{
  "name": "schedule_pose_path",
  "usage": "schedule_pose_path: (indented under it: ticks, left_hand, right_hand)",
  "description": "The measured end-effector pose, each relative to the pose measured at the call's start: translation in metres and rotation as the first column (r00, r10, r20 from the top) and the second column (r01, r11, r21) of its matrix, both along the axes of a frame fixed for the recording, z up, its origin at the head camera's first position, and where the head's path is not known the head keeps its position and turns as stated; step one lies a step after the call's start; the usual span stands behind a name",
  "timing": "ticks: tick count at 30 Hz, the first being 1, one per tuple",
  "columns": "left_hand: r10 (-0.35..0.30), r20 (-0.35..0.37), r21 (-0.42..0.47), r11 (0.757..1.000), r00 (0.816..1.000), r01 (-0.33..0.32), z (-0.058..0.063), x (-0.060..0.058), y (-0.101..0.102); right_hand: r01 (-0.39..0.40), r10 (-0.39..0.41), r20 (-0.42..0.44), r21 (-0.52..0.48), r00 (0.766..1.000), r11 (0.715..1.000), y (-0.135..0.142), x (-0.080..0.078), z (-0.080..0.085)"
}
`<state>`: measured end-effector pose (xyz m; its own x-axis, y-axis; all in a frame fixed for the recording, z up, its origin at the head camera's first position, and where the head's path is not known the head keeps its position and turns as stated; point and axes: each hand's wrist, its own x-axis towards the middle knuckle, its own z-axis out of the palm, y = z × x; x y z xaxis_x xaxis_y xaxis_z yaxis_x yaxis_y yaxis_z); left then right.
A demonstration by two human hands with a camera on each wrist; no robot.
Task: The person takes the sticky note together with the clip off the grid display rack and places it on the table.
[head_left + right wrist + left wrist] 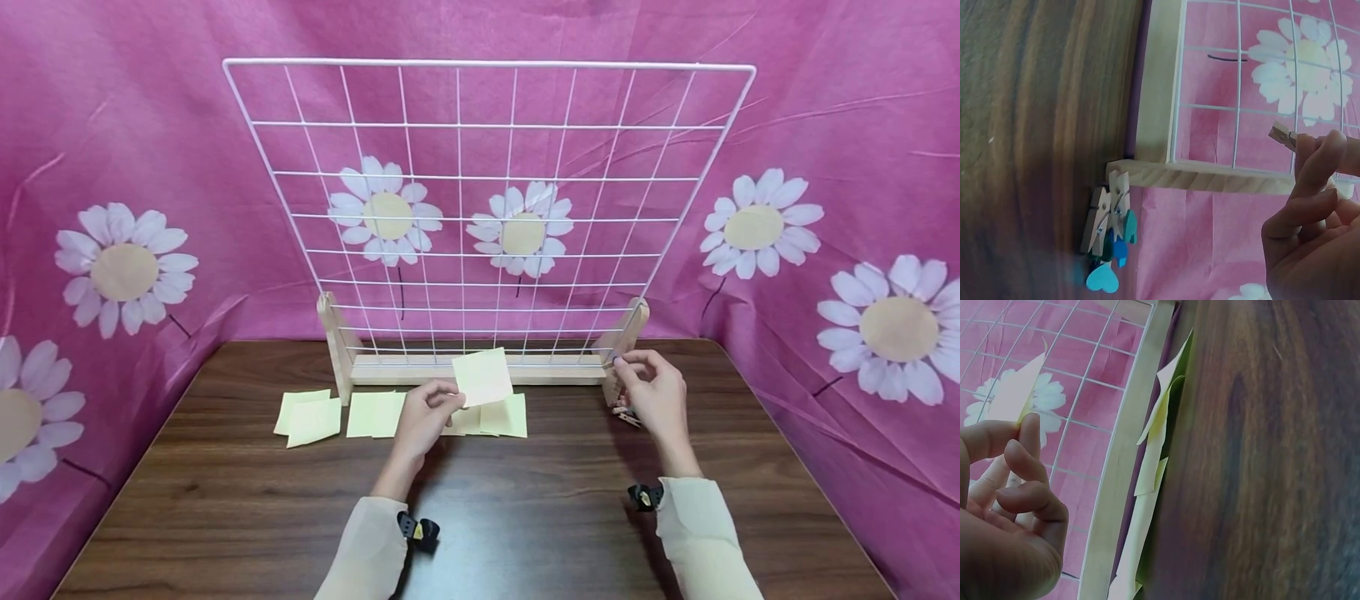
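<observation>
My left hand pinches a pale yellow sticky note by its lower left corner, held up before the base of a white wire grid. In the left wrist view the note is seen nearly edge-on between thumb and finger. Near the grid's right foot, my right hand pinches a small wooden clothespin, its jaw end pointing out past the fingertips. Below that hand, several clothespins with blue and green hearts lie by the wooden foot.
More yellow notes lie along the table before the wooden base: a pair at left, others partly behind my left hand. The brown table meets a pink flowered cloth behind and at both sides.
</observation>
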<state>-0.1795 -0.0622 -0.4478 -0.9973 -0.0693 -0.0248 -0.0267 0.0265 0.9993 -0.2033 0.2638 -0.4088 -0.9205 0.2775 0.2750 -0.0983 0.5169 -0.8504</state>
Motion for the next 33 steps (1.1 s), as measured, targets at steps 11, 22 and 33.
schedule_pose_path:
  ticks: [11, 22, 33]
  left_hand:
    - [-0.023, 0.064, -0.048, 0.999, 0.998, 0.026, -0.005, 0.005, 0.006]
    - [-0.05, 0.066, -0.068, 0.996, 0.997, 0.055, -0.008, 0.003, 0.016]
    - [-0.111, 0.067, -0.134, 0.984, 0.992, 0.119, -0.011, -0.002, 0.029]
  right_hand:
    - [0.035, -0.036, 0.075, 0.013, 0.997, 0.999, 0.012, 0.008, -0.006]
    - [0.042, -0.042, 0.127, 0.005, 0.991, 0.999, 0.027, 0.012, -0.014]
    - [0.031, -0.023, 0.157, -0.049, 0.987, 0.998, 0.037, 0.016, -0.016]
